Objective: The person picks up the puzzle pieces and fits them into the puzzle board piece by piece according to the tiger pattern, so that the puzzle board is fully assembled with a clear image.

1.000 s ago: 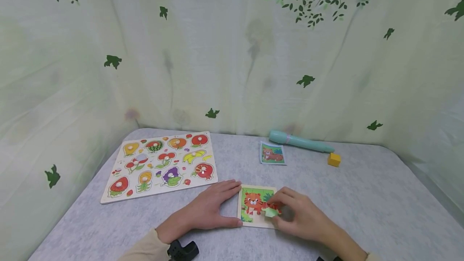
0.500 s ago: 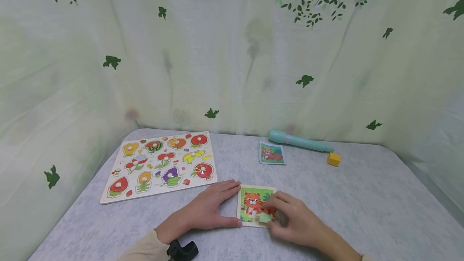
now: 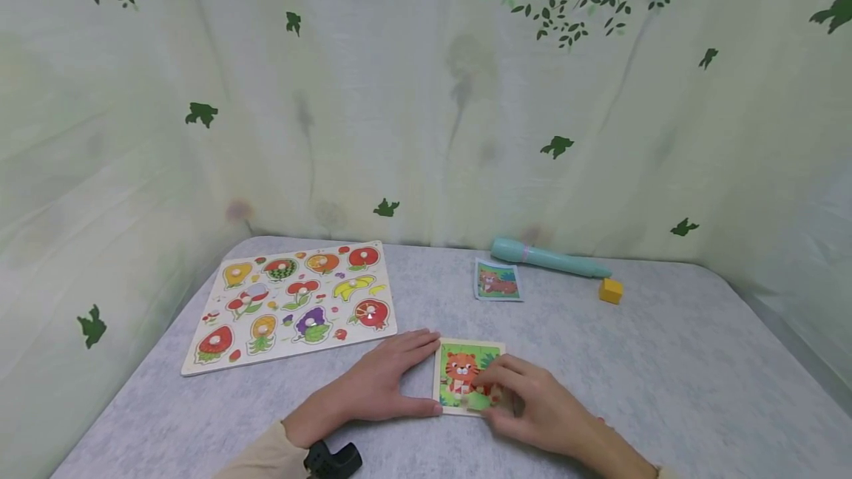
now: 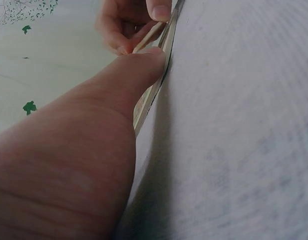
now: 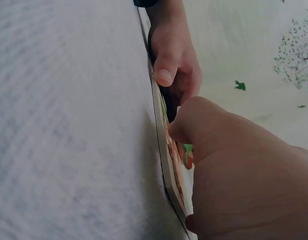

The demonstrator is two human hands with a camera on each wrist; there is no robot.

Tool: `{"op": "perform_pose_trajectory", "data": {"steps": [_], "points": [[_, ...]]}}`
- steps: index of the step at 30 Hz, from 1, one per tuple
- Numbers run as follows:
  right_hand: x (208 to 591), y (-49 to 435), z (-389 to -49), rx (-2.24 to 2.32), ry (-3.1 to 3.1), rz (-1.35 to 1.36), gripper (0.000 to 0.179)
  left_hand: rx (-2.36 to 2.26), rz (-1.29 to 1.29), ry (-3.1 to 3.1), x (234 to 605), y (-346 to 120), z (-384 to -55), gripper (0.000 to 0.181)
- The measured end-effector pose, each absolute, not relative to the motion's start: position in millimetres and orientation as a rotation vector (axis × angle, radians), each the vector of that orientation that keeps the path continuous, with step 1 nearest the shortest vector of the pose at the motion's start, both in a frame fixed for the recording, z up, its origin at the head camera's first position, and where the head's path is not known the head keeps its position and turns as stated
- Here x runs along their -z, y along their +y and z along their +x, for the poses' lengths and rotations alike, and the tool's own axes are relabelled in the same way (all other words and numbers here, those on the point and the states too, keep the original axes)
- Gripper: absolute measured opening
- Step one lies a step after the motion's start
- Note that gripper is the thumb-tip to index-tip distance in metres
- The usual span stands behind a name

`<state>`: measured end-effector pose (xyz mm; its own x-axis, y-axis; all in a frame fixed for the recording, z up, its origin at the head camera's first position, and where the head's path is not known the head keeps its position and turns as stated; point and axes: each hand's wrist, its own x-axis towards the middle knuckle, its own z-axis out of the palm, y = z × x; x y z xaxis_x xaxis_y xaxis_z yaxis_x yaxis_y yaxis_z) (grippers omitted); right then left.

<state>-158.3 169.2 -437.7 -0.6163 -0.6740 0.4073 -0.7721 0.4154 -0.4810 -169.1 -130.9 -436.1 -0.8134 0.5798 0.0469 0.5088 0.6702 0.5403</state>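
A small tiger jigsaw puzzle in a pale wooden tray (image 3: 460, 367) lies near the front of the table. My left hand (image 3: 389, 379) rests along its left side, fingers extended, with the thumb at the lower left corner. Over the lower right part is my right hand (image 3: 535, 394), thumb and fingers pinching a thin puzzle piece (image 4: 150, 37). In the left wrist view the piece is tilted, one edge close to the tray. The right wrist view shows a green and orange bit (image 5: 187, 155) of it behind the right hand. That hand covers the tray's right side.
A wooden fruit peg puzzle (image 3: 293, 305) lies at the left. Behind the tray are a bear picture card (image 3: 498, 282), a teal microphone-shaped toy (image 3: 549, 258) and a yellow cube (image 3: 610, 290). A leaf-print curtain (image 3: 426, 94) hangs behind the table.
My right hand has moved left and slightly toward me with the puzzle piece, to the tray's lower edge. The left hand stays at the tray's left side.
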Motion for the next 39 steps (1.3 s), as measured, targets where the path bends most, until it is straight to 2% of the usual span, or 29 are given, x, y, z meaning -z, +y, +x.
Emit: {"op": "perform_pose_trajectory", "data": {"steps": [11, 39], "points": [[444.1, 170.5, -159.6, -1.032, -2.528, 1.358, 0.023, -0.818, 0.883, 2.745, 436.9, -131.2, -168.5, 0.093], [444.5, 170.7, -159.9, -0.83, -2.506, 1.361, 0.023, -0.818, 0.878, 2.734, 434.7, -130.5, -168.6, 0.093]]}}
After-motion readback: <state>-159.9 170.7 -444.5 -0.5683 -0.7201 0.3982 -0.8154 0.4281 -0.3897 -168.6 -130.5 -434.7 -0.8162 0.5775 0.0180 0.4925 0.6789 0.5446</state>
